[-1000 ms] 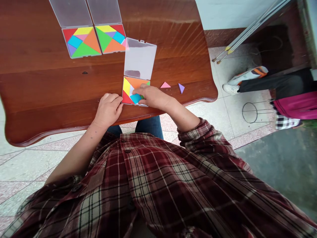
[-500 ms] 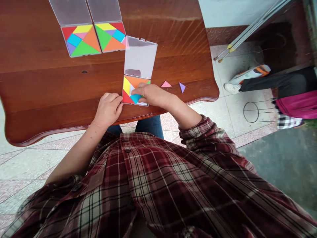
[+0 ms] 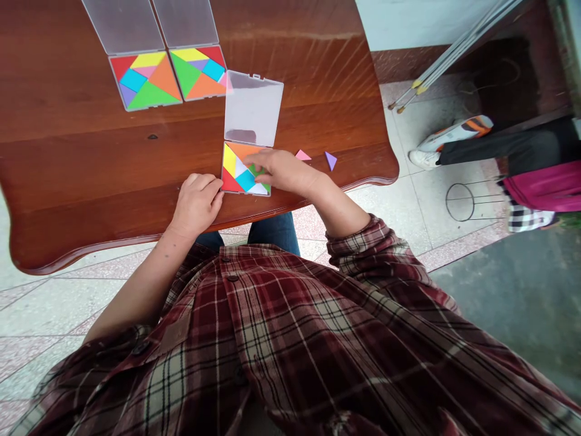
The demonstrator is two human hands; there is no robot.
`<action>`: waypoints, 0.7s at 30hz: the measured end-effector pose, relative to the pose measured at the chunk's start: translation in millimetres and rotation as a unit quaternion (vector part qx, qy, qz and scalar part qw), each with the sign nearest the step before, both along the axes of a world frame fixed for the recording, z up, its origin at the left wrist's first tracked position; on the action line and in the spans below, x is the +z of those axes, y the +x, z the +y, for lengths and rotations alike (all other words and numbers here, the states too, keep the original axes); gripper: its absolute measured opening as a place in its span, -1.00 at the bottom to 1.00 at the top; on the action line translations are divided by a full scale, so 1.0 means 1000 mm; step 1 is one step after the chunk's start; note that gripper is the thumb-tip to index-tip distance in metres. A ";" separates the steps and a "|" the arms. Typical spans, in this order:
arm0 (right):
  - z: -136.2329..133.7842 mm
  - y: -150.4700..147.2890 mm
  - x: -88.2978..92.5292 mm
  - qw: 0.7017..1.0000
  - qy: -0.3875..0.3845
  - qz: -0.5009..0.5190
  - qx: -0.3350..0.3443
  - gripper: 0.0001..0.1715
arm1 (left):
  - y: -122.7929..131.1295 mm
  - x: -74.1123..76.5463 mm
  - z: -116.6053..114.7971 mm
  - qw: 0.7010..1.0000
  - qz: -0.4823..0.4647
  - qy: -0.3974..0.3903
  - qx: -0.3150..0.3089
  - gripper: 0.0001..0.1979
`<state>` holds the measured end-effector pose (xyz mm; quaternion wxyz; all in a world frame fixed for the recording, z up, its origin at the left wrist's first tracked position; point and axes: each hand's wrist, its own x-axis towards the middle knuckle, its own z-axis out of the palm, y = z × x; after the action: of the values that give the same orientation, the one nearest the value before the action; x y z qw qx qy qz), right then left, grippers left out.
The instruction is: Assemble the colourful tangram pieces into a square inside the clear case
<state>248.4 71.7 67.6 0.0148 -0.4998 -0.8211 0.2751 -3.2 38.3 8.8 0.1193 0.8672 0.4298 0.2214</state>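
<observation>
An open clear plastic tangram box (image 3: 224, 166) lies near the table's front edge, its lid (image 3: 253, 109) folded back. Inside are a yellow parallelogram (image 3: 229, 158), a red triangle (image 3: 230, 184), a blue square (image 3: 246, 180), an orange triangle (image 3: 242, 149) and a green piece (image 3: 259, 171) partly under my right hand. White gaps show beside the blue square. My left hand (image 3: 196, 203) holds the box's left edge with bent fingers. Above the right part of the box, my right hand (image 3: 284, 171) has its fingers apart and holds nothing. Right of it lie a pink triangle (image 3: 303, 156) and a purple triangle (image 3: 331, 161).
Two more open tangram boxes (image 3: 145, 82) (image 3: 198, 72), filled with coloured pieces, stand side by side at the far left of the wooden table (image 3: 91, 157). Beyond its right edge are crutches (image 3: 449, 54), a wire frame (image 3: 460, 202) and another person's leg (image 3: 481, 149).
My right hand's fingers have lifted and drawn back a little to the right, uncovering more of the blue square and green piece. My left hand stays at the box edge.
</observation>
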 end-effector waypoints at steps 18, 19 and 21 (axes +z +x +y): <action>0.001 0.091 -0.016 0.975 0.073 -0.076 -0.196 -0.70 | -0.004 0.000 0.005 0.998 -0.011 0.054 -0.015 -0.80; 0.003 0.089 -0.017 0.975 0.075 -0.077 -0.193 -0.69 | -0.003 0.000 0.005 0.998 -0.010 0.054 -0.015 -0.80; 0.006 0.086 -0.018 0.976 0.077 -0.080 -0.188 -0.70 | -0.003 0.000 0.005 0.999 -0.007 0.053 -0.013 -0.79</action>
<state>333.9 77.9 49.5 0.0388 -0.6628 -0.7299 0.1627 -6.3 43.2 8.8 0.0793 0.8762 0.4055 0.2480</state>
